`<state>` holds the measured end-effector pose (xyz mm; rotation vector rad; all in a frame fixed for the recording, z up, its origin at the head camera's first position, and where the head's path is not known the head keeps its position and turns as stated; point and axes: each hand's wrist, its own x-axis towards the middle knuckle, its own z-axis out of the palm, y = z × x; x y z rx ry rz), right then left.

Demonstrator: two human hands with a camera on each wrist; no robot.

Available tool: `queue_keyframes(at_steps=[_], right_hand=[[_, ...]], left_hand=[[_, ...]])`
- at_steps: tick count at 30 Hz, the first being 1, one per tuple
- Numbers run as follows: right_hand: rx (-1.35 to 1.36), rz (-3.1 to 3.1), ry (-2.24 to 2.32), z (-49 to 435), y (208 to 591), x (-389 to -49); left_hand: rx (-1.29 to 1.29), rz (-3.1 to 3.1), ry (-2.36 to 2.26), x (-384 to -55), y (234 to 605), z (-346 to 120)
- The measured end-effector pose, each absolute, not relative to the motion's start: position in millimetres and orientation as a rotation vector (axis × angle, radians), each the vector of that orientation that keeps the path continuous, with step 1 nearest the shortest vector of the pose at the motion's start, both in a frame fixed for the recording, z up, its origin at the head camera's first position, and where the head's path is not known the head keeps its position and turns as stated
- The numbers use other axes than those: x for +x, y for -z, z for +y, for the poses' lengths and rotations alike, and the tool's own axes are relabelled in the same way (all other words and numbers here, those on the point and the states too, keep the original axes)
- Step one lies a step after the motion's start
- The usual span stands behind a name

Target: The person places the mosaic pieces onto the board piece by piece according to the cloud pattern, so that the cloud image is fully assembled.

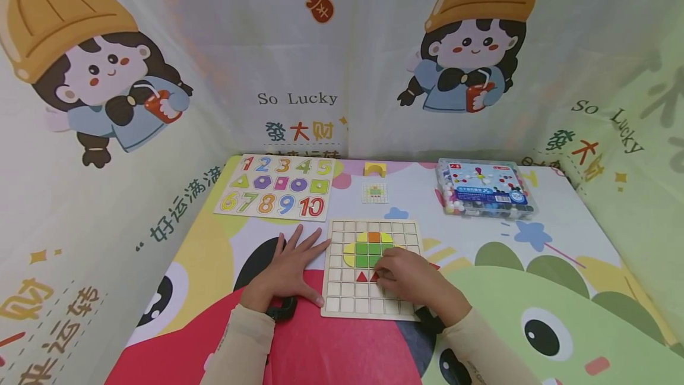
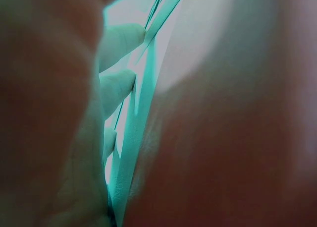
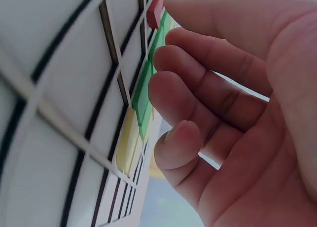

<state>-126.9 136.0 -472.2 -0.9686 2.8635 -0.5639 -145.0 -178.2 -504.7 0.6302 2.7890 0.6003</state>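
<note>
A wooden grid board [image 1: 333, 290] lies on the table, holding green squares [image 1: 361, 248], an orange square [image 1: 374, 237] and yellow rounded pieces [image 1: 350, 255]. Below them sits a red triangle [image 1: 361, 277]. Just right of it, my right hand [image 1: 406, 275] pinches a second red triangle [image 1: 373, 278], partly covered by the fingers. In the right wrist view the thumb tip meets a red piece [image 3: 157, 10] at the board's surface. My left hand [image 1: 288, 263] rests with fingers spread along the board's left edge, thumb at the lower left corner.
Behind the board lie a small pattern card [image 1: 376, 193] and a yellow arch block [image 1: 375, 169]. A number puzzle board [image 1: 223, 196] is at the back left, a clear plastic box [image 1: 486, 189] at the back right. Another red piece [image 1: 435, 266] peeks out beyond the right hand.
</note>
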Motion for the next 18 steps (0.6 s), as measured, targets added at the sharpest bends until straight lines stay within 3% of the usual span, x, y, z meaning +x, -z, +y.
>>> queue_keyframes(at_steps=[18], right_hand=[[-0.824,2.847,0.633,180.1,464.1,-117.3]], left_hand=[[0.638,2.787,-0.593,-147.0,506.8,-178.4]])
